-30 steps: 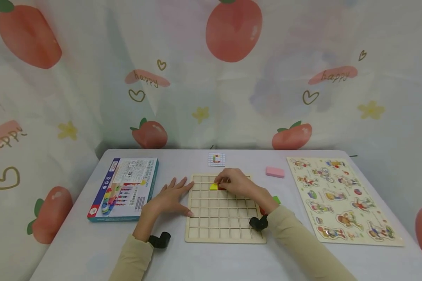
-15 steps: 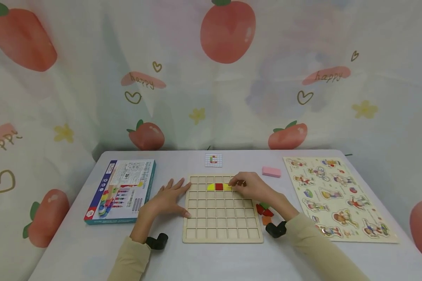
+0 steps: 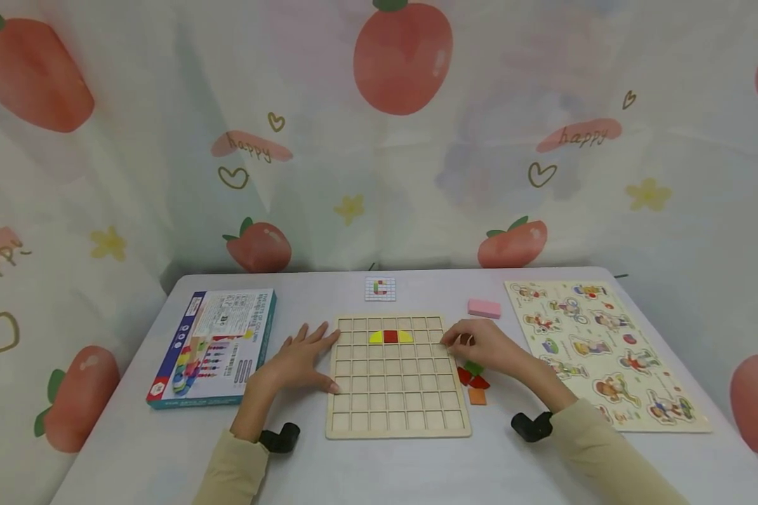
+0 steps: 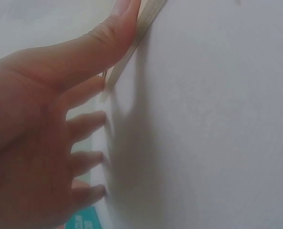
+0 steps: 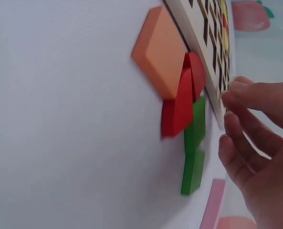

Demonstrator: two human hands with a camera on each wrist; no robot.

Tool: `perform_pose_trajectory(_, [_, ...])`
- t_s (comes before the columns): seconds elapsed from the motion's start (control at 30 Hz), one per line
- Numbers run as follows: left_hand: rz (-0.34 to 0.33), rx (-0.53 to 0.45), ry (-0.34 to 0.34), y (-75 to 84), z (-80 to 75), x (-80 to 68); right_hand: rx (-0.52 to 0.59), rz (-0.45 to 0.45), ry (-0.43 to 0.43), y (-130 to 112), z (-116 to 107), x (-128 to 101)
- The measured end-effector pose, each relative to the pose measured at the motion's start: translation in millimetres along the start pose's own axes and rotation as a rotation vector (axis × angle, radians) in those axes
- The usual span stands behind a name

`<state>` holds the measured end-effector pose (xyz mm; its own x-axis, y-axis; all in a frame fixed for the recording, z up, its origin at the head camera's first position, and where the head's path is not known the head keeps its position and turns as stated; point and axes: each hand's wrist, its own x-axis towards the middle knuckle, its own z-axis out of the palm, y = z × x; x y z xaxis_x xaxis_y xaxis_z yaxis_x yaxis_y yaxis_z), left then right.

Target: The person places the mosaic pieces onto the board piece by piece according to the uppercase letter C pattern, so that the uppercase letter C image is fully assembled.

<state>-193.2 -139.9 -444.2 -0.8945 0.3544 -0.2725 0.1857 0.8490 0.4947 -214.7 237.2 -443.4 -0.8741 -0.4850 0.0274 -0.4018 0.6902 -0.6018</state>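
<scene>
A pale wooden grid board (image 3: 396,379) was laid flat at the middle of the counter (image 3: 379,470), its edges square to the front edge; no long axis was marked. It was judged stiff and light, best taken by its rim. The left hand (image 3: 300,361) was pressed flat, fingers spread, against its left edge. The right hand (image 3: 483,345) was held loosely curled at its right edge, nothing gripped, above small red, green and orange wooden pieces (image 5: 179,95).

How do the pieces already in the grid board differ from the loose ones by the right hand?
The placed pieces, yellow-red-yellow, sit in one row inside the grid board; the loose pieces, red, green and orange, lie heaped on the table beside its right edge. The placed pieces lie flush in the cells; some loose pieces overlap. The right hand holds neither.
</scene>
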Motion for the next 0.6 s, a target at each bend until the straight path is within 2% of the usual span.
perform_pose_trajectory(0.27, [-0.002,-0.023,0.004,3.5,-0.9,-2.7,-0.013,0.02,-0.033,11,-14,-17])
perform_pose_trajectory(0.6, [0.003,-0.019,0.005,1.6,0.5,-2.5,0.01,0.009,-0.172,19,-24,-29])
